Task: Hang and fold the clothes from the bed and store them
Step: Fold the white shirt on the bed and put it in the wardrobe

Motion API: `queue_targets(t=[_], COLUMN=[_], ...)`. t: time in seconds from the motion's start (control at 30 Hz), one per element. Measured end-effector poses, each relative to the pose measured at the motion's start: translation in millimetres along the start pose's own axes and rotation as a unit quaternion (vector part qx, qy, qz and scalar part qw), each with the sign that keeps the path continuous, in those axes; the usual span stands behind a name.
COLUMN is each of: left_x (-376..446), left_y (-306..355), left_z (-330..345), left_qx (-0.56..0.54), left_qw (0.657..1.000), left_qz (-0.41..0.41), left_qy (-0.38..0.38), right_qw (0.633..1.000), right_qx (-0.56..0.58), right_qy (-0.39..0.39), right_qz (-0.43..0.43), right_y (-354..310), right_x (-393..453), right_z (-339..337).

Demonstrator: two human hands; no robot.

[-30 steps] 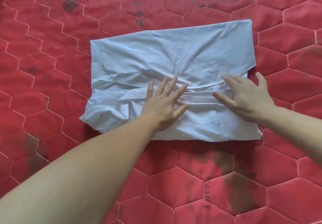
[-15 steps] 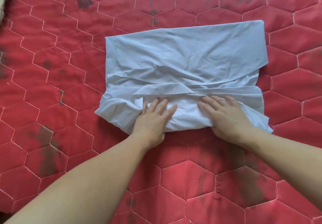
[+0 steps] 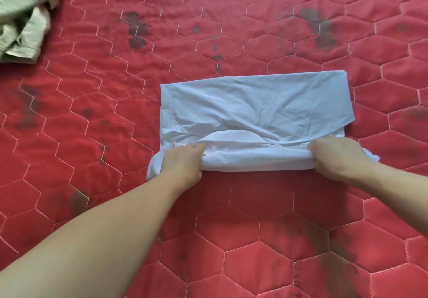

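A pale blue garment [image 3: 254, 107] lies partly folded on the red quilted bed [image 3: 115, 112], its near edge bunched into a thick roll. My left hand [image 3: 181, 162] grips the left end of that near edge, fingers curled into the cloth. My right hand [image 3: 335, 156] grips the right end in the same way. The fingertips of both hands are hidden in the fabric.
A crumpled light green garment [image 3: 23, 15] lies at the far left corner of the view. The red quilt with hexagon stitching and dark stains spreads all around the blue garment.
Both hands went from lying flat on the cloth to gripping its near edge, and they moved apart to its two ends. The view shifted, bringing the green garment into sight.
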State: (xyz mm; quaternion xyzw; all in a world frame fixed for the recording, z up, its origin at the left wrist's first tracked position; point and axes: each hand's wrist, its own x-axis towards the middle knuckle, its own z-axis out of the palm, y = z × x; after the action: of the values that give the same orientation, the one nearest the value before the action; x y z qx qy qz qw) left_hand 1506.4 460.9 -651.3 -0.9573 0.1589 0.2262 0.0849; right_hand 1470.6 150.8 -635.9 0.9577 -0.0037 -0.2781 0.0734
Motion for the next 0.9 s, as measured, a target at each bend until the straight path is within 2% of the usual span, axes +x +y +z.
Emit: queue_targets(t=[0.13, 0.2, 0.3, 0.4, 0.47, 0.5, 0.57, 0.63, 0.7, 0.73, 0.83, 0.9], left_x=[19.8, 37.0, 67.4, 96.8, 116.3, 124.9, 140.0, 149.5, 151.1, 150.7, 146.3, 144.6], left_y=[-10.5, -18.9, -24.3, -24.0, -26.9, -29.2, -34.8, -40.2, -47.3, -51.6, -61.3, -64.6], left_z=[-20.6, -40.5, -69.8, -89.0, -94.1, -93.6, -86.5, -72.3, -52.3, -41.5, -18.1, -10.2], left_qx=[-0.087, -0.116, -0.105, -0.065, -0.071, -0.089, -0.122, -0.141, -0.169, -0.188, -0.205, -0.212], left_qw=[0.995, 0.985, 0.965, 0.960, 0.967, 0.972, 0.973, 0.969, 0.965, 0.966, 0.977, 0.977], left_qz=[0.003, 0.017, 0.043, 0.041, 0.035, 0.027, 0.013, 0.012, -0.009, -0.019, -0.023, -0.014], left_qy=[-0.045, -0.125, -0.235, -0.271, -0.241, -0.218, -0.195, -0.201, -0.199, -0.175, -0.048, 0.000], right_qw=[0.997, 0.989, 0.960, 0.927, 0.939, 0.953, 0.983, 0.995, 0.999, 1.000, 0.999, 0.998], right_qx=[0.018, -0.005, -0.102, -0.209, -0.181, -0.156, -0.117, -0.087, -0.048, -0.028, 0.017, 0.051], right_qy=[-0.067, -0.148, -0.259, -0.311, -0.291, -0.257, -0.140, -0.051, -0.022, -0.007, 0.036, 0.015], right_qz=[0.034, 0.012, -0.011, -0.032, -0.023, -0.027, -0.032, -0.012, 0.001, 0.005, 0.017, 0.025], right_y=[3.7, 6.6, 9.0, 11.3, 11.7, 11.9, 12.3, 10.4, 6.8, 5.3, 6.3, 10.3], right_x=[22.1, 38.4, 64.8, 93.2, 111.3, 120.1, 138.0, 152.8, 162.7, 166.6, 175.5, 180.7], right_z=[-34.8, -56.1, -82.4, -92.9, -98.2, -99.8, -96.9, -87.1, -71.8, -63.2, -46.6, -44.0])
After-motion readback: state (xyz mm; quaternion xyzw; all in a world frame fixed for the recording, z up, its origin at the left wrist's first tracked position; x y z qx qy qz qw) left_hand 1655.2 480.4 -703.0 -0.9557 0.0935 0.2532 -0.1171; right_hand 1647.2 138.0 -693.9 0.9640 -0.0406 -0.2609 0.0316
